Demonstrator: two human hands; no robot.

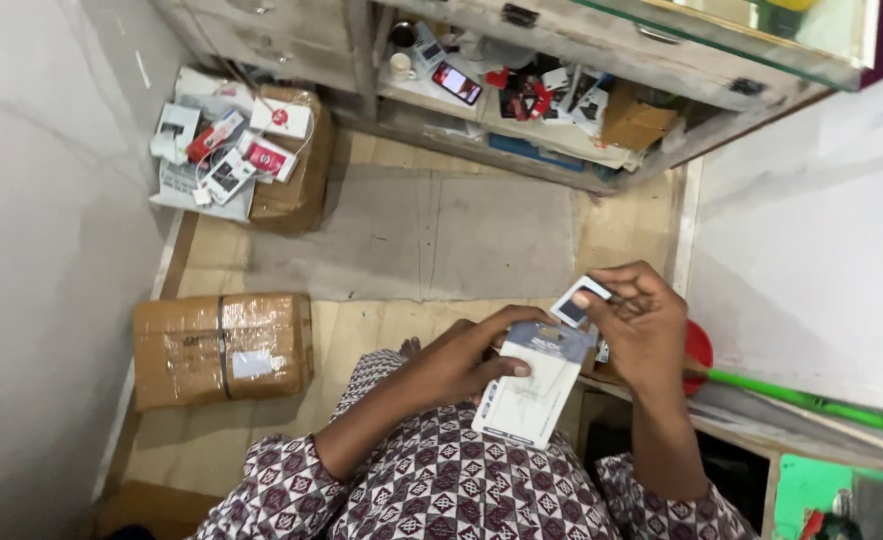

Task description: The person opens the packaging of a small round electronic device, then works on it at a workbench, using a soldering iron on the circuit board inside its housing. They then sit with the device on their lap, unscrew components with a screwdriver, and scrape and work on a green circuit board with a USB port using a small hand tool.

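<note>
Head cam looks straight down into a narrow room w/ a tan wooden floor (381,330). A grey mat (421,240) lies in the middle of it, pale wall (41,250) running along the left.

Left hand (461,360) is closed around a white packet (533,385) w/ a grey-blue top, thumb across its face, held upright over the lap near centre. Right hand (641,325) is just to the right of it, fingertips pinching a small white card (579,302) w/ a dark patch, which touches the packet's top right corner. Both sleeves are a maroon and white patterned fabric.

Left, near: a taped brown carton (223,348) on the floor against the wall. Far left: another carton (301,170) w/ a heap of small red and white retail packs (226,150) on and beside it.

Far side: a worn pale shelf unit (521,110) crammed w/ small boxes, packs and a phone (457,83) w/ lit screen; a glass-topped edge above it.

Right: a white desk (801,250) surface, bare part wide. Below its near edge a red round object (698,345) and a green stick (811,400) lying across, pointing to the near right. Green patch in the near right corner; can't tell what it is.
</note>
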